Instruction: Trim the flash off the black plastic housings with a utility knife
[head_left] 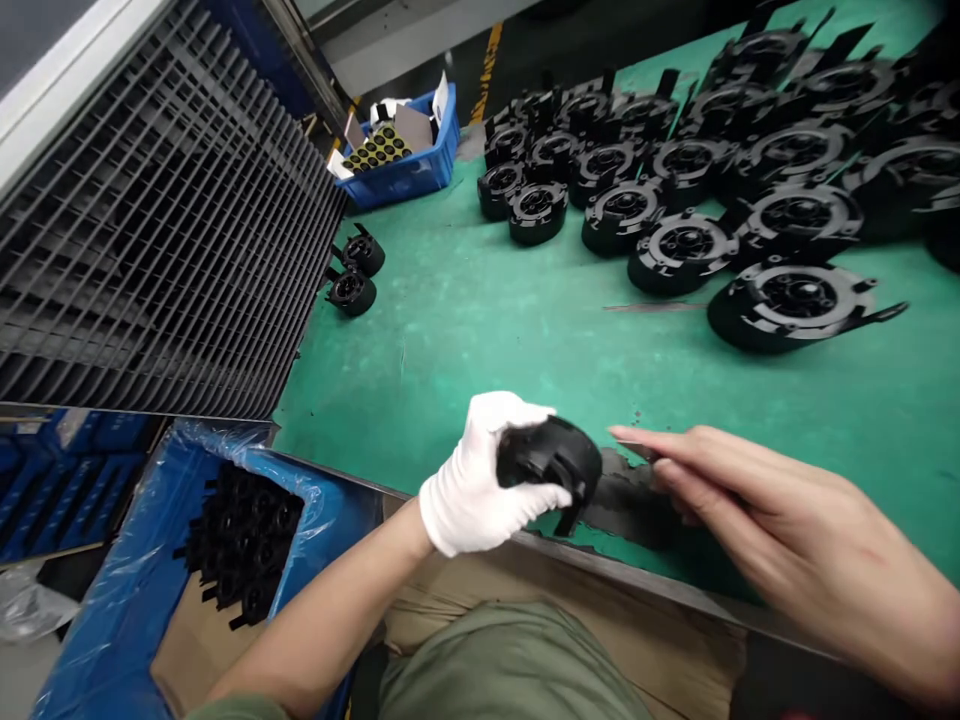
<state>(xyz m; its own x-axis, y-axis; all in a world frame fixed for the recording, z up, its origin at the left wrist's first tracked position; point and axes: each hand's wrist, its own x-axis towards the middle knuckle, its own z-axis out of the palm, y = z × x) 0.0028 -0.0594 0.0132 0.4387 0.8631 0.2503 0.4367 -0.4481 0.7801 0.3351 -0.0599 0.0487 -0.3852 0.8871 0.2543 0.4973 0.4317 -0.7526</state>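
No readable writing anywhere. Gloved left hand (pixel 480 478) has its fingers clenched round a black part (pixel 551 460) at the near edge of the green tabletop (pixel 480 320). Bare right hand (pixel 757 520) sits just right of the part, fingers flat, grasping nothing.

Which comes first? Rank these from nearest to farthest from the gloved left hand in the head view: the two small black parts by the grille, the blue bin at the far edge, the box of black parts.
1. Box of black parts, lower left of the left hand.
2. Two small black parts, beyond it by the grille.
3. Blue bin, far edge.
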